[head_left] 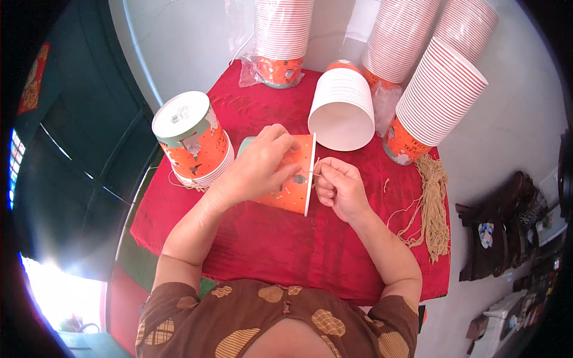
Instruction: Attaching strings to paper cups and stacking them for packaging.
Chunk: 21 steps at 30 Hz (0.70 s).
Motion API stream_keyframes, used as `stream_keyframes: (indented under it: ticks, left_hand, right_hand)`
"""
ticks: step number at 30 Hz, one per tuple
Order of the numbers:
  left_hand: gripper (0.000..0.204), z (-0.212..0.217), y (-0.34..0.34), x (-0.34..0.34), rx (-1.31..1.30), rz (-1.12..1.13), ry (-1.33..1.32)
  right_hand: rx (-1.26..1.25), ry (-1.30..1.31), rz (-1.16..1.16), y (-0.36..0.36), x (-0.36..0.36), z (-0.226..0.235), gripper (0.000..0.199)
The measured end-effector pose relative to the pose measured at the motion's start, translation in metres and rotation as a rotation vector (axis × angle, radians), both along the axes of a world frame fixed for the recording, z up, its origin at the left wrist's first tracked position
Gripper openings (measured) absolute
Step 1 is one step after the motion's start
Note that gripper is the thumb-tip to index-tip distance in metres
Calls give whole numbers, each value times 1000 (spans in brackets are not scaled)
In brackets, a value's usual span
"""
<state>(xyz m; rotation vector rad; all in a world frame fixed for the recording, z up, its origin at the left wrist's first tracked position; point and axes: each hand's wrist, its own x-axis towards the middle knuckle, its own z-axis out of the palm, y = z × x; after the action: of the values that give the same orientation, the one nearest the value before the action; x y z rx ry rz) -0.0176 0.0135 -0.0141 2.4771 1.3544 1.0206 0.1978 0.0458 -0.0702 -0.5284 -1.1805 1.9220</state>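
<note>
My left hand [258,167] grips an orange paper cup [292,185] lying on its side, rim turned to the right, above the red cloth [280,244]. My right hand [339,188] is just right of the rim, pinching a thin beige string [313,173] against the cup's edge. A bundle of the same beige strings [434,206] lies on the cloth to the right.
An upside-down stack of orange cups [192,138] stands at left. A stack of cups lying on its side [342,110] shows its white inside behind my hands. Tall stacks of cups [439,95] lean at the back and right. Dark furniture [498,230] stands at the right.
</note>
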Motion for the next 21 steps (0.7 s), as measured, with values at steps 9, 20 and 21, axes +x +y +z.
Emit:
stream_keyframes:
  ticks: [9, 20, 21]
  left_hand:
    - [27, 1, 0, -1, -7, -25, -14]
    - [28, 3, -1, 0, -44, -46, -12]
    - [32, 4, -1, -1, -61, -55, -1]
  right_hand:
    - [-79, 56, 119, 5, 2, -2, 9]
    - [15, 130, 113, 1, -8, -17, 11]
    - [14, 130, 114, 0, -8, -16, 11]
